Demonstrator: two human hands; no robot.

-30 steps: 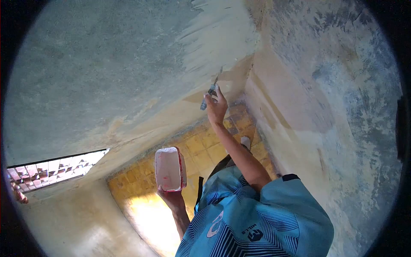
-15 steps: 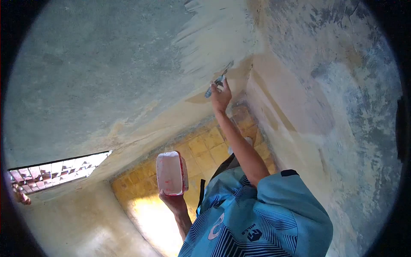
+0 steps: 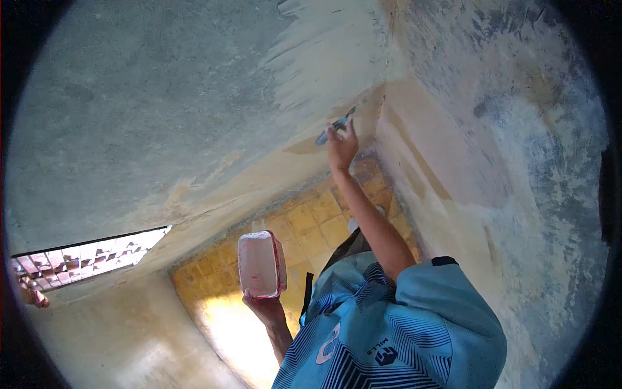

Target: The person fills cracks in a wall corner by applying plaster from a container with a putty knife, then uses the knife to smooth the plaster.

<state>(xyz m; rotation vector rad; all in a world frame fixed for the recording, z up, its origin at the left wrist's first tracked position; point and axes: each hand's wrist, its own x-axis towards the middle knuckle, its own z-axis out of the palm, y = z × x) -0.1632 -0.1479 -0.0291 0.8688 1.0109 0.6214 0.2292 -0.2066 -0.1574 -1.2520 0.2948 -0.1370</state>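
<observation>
My right hand (image 3: 342, 146) is closed on a putty knife (image 3: 337, 126), held against or very close to the wall (image 3: 194, 97) near the corner. Its blade is slightly blurred, so contact is hard to judge. Pale filler (image 3: 324, 58) with streaky edges covers the wall above the knife, and a tan damp-looking patch lies around it. Lower down, my left hand (image 3: 264, 310) grips a white plastic tub (image 3: 259, 262) with red marks on its rim and side. The tub is tilted so that its pale inside faces me; a few red smears show in it.
A second wall (image 3: 453, 142) with blotchy grey and pinkish patches meets the first at the corner. Yellow tiles (image 3: 311, 220) cover the floor, with a bright sunlit area at lower left. A barred window opening (image 3: 91, 256) is at far left.
My right hand has shifted slightly right and down, and the putty knife has turned to a flatter angle. The tub stays almost where it was in my left hand.
</observation>
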